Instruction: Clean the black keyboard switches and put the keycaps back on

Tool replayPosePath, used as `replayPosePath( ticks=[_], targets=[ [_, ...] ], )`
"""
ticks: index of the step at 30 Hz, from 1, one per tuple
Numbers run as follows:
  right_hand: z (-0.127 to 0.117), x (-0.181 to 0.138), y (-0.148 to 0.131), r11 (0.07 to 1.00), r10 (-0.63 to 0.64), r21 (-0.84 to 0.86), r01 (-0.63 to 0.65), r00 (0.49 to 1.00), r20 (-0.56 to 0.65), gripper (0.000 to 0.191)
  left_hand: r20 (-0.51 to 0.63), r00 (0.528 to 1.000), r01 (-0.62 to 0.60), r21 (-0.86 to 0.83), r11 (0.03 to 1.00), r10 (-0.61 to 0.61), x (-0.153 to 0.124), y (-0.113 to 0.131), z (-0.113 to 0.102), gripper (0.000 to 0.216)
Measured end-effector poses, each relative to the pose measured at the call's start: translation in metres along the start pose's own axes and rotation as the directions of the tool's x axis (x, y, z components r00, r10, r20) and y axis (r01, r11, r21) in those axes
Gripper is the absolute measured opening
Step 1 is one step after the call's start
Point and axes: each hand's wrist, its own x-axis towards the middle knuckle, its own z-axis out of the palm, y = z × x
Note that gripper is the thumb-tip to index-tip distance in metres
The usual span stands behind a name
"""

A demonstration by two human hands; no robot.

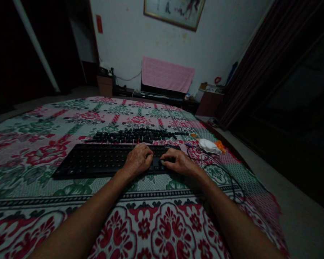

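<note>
A black keyboard frame [97,160] with most keycaps removed lies on a floral cloth [156,223]. Behind it sit several loose black keycaps [136,135] laid out in rows. My left hand [138,159] rests on the right part of the keyboard with its fingers curled closed. My right hand [178,161] is just to its right, fingers pinched on a keycap [161,162] at the keyboard's right end. What the left fingers hold is hidden.
The keyboard's black cable [226,180] loops over the cloth at the right. A white cloth with an orange object [211,146] lies near the right edge. Beyond stand a pink-covered cabinet [166,75] and dark curtain [248,64].
</note>
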Motion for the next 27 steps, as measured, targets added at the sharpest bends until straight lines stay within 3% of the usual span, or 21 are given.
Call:
replayPosePath(
  ticks=[15,27],
  targets=[
    [-0.0040,0.0014,0.0029,0.997,-0.016,0.076,0.010,0.997,0.074,0.023,0.003,0.999,-0.046,0.026,0.999,0.046,-0.0007,-0.0021,0.0019,0.019],
    [-0.0019,0.0021,0.0037,0.997,0.009,0.080,-0.013,0.999,0.049,0.022,0.011,0.998,-0.058,0.010,0.998,0.058,-0.0009,-0.0019,0.0015,0.016]
  ],
)
